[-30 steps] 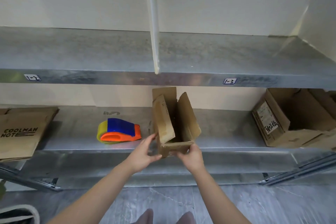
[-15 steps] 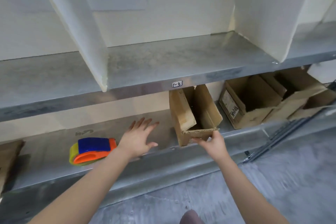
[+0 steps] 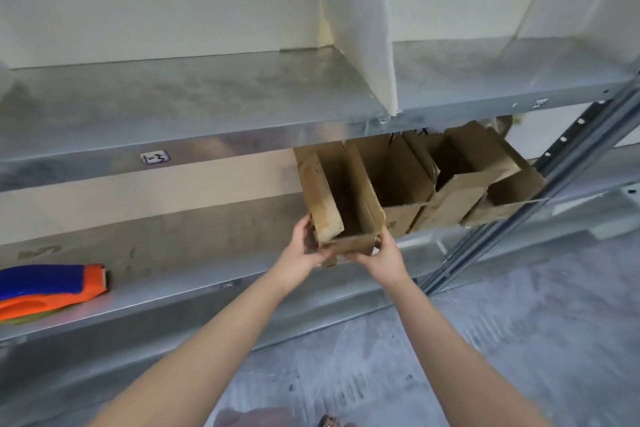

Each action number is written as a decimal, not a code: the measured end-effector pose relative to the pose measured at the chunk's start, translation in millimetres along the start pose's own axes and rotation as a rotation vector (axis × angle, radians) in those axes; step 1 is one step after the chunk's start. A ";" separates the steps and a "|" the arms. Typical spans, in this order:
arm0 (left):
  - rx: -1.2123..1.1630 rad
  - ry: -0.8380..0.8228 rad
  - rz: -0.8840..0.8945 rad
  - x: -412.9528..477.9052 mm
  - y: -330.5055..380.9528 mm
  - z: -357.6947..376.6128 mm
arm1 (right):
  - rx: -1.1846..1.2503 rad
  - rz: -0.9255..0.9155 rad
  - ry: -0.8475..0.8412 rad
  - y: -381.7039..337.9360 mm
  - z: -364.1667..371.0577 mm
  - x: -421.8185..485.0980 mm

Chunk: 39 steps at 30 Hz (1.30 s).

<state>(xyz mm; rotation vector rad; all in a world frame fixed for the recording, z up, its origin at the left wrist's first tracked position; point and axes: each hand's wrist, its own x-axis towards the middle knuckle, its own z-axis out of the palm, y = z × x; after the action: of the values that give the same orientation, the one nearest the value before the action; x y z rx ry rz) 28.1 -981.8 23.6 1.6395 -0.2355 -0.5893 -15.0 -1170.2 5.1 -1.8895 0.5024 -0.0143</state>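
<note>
Item: small cardboard box (image 3: 341, 204), brown corrugated, top flaps open and standing up; faint print on its left flap, too small to read. Location: front edge of the lower metal shelf (image 3: 207, 253), just left of a row of larger open cardboard boxes (image 3: 398, 184), its right flap against the nearest of them. Contents: interior in shadow, cannot tell. Neighbouring boxes lie with open mouths facing out; dark scribbled marks at the top of one, not legible. Writing: a small sticker (image 3: 155, 157) on the front lip of the upper shelf (image 3: 207, 97) reads roughly "1-3", handwritten; a second sticker (image 3: 541, 102) further right is illegible. Left hand (image 3: 304, 253): arm stretched forward, fingers curled round the box's lower left corner, thumb on the near face. Right hand (image 3: 381, 253): arm stretched forward, fingers under the near bottom edge, thumb pressed to the lower right corner. Also on the lower shelf, well apart at far left: tape dispenser (image 3: 52, 288), blue and orange.
</note>
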 end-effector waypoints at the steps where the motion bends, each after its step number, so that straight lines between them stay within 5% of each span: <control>1: -0.028 0.039 -0.005 4.2 -0.3 4.2 | 0.019 0.018 -0.006 4.0 -0.5 5.0; 14: 0.122 0.047 -0.106 62.1 -13.3 -1.5 | -0.008 0.174 0.168 22.4 11.9 41.4; 19: 0.578 -0.015 -0.084 58.7 -15.2 -20.1 | -0.052 0.200 0.154 22.5 5.6 31.8; 23: 1.180 -0.036 0.107 45.3 -10.1 -42.1 | -0.239 0.093 0.181 17.3 -2.4 2.3; 26: 1.406 -0.032 0.215 24.4 1.0 -50.5 | -0.439 -0.077 0.187 8.7 -4.2 -22.0; 33: 1.537 0.098 0.222 -62.9 1.6 -81.3 | -0.764 -0.495 0.125 -24.6 33.5 -84.5; 39: 1.474 0.221 0.135 -157.1 -16.4 -135.4 | -0.880 -0.524 -0.091 -59.9 124.7 -139.7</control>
<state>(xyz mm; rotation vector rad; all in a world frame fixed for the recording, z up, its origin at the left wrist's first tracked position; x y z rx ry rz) -39.6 -787.1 52.5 3.0342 -0.7126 -0.0272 -91.0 -993.1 44.1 -2.8230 -0.1066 -0.0600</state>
